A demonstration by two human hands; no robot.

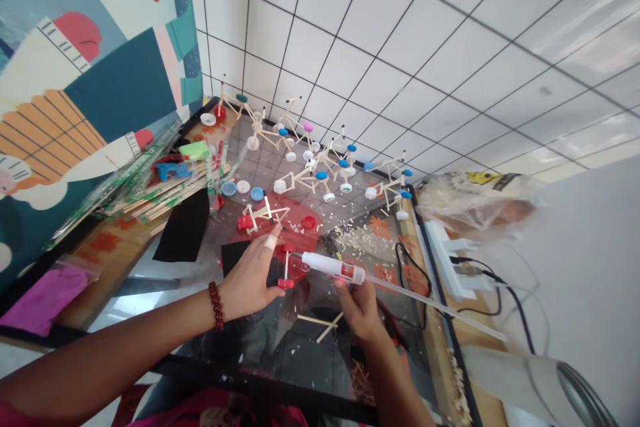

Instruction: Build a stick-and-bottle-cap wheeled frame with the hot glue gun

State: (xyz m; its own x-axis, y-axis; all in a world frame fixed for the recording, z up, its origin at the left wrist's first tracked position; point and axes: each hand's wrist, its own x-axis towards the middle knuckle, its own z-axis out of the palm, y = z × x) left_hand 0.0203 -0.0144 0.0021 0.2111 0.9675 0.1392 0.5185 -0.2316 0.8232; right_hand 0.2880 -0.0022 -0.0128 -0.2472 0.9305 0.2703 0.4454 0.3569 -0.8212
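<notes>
My right hand (pixel 361 307) is wrapped round a white glue gun (pixel 333 267) with a long clear glue stick trailing to the right. The gun's nozzle meets a red bottle cap at one end of a short stick; another red cap (pixel 286 283) is at its near end. My left hand (pixel 255 270), with a bandaged finger and a beaded bracelet, reaches over the table just left of these caps. Its index fingertip is at a small stick frame (pixel 263 215) with a red cap; whether it grips the frame is too small to tell.
Stick-and-cap models (pixel 320 173) line the back edge. Sticks and wrapped packets (pixel 155 193) lie at the left, beside black sheets (pixel 184 227). Two crossed sticks (pixel 323 322) are near the front. A power strip (pixel 447 260) with cables and a plastic bag (pixel 475 203) stand right.
</notes>
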